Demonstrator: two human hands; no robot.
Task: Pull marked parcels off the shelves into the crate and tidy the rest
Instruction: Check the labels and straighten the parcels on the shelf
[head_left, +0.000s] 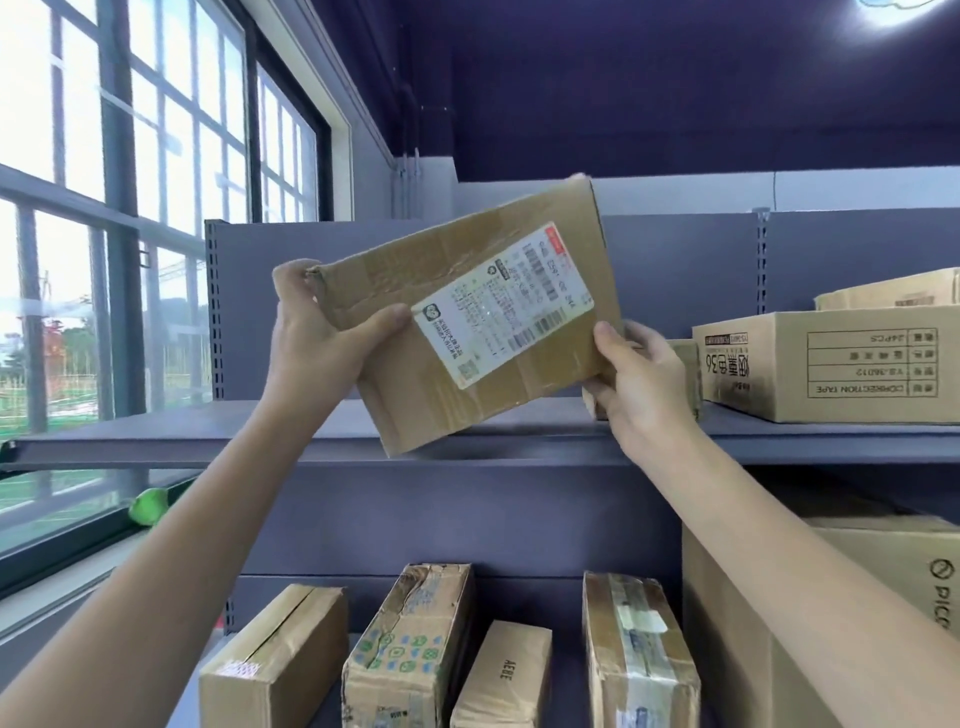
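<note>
A flat brown cardboard parcel (441, 291) with a white shipping label (506, 306) is held tilted in the air in front of the upper grey shelf (208, 441). My left hand (322, 338) grips its left edge, thumb across the front face. My right hand (641, 379) grips its lower right corner, thumb on the front and fingers behind. On the shelf below stand several taped parcels on end, among them a plain one (270, 660), a printed-tape one (410, 649), a small one marked AEBE (506, 675) and a heavily taped one (639, 660).
A carton printed "CORRECTION TAPE" (831, 364) sits on the upper shelf at right, with another box (893, 293) behind it. A big carton (831, 613) fills the lower right. Large windows (130, 208) run along the left. A green object (148, 506) lies on the sill.
</note>
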